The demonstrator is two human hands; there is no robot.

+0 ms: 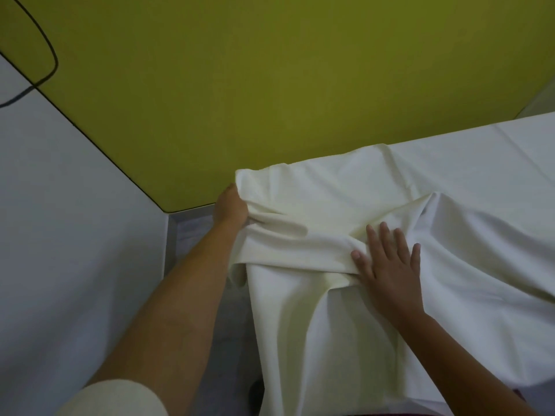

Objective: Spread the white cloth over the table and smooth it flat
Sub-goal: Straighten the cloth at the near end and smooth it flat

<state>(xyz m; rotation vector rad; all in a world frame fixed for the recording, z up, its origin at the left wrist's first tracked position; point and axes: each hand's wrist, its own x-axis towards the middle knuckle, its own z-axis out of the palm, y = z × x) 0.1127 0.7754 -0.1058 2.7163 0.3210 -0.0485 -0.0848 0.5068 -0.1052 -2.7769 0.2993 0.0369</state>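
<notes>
At the table's left end: cloth draped over, not flat yet.
Left hand grips the bunched edge of the white cloth, probably to tug slack out. Right hand, fingers spread, presses the folds, likely as an anchor. The cloth hides the table.

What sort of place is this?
Probably a plain indoor room, exact kind unclear: an olive-green wall meets a pale wall, a black cable hangs there, and the white cloth lies draped over a raised surface.
</notes>
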